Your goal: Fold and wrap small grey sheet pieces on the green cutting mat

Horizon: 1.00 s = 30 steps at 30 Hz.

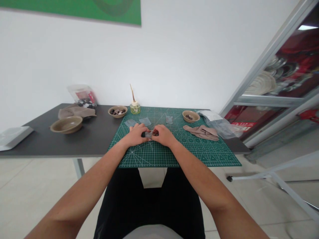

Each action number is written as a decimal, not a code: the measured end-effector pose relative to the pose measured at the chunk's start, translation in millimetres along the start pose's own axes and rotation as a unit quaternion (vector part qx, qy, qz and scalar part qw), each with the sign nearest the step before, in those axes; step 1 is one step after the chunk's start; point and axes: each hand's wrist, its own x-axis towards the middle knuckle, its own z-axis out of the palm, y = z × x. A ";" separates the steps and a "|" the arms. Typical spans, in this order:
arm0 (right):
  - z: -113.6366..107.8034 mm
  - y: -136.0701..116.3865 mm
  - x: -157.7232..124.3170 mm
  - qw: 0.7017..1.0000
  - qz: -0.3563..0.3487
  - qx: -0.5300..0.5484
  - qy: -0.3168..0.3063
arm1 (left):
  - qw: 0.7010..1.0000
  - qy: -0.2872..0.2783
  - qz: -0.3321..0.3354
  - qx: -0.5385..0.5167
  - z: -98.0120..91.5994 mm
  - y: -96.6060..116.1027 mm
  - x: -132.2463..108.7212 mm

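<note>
Over the front half of the green cutting mat, my two hands meet. My left hand is closed on a small clear plastic bag. Right beside it, my right hand pinches a small dark brown piece at the bag's right end; whether the piece is inside the bag I cannot tell. Just beyond my hands lie flat clear bags and another small clear bag. A tan bowl at the mat's back right holds several dark pieces.
Left of the mat stand a bowl of dark and pale pieces, a larger bowl and a brown cloth. A glass bottle with sticks is near the wall. To the right lie another cloth and a plastic bag.
</note>
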 end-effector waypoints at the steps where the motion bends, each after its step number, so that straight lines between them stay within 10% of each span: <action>1: -0.2 -0.2 0.0 1.000 -0.014 0.006 -0.011 | 1.000 0.001 0.002 0.000 0.0 -0.2 0.1; 30: 2.3 6.1 0.1 0.997 0.000 -0.067 -0.025 | 0.991 0.091 -0.035 -0.097 5.9 -7.8 3.2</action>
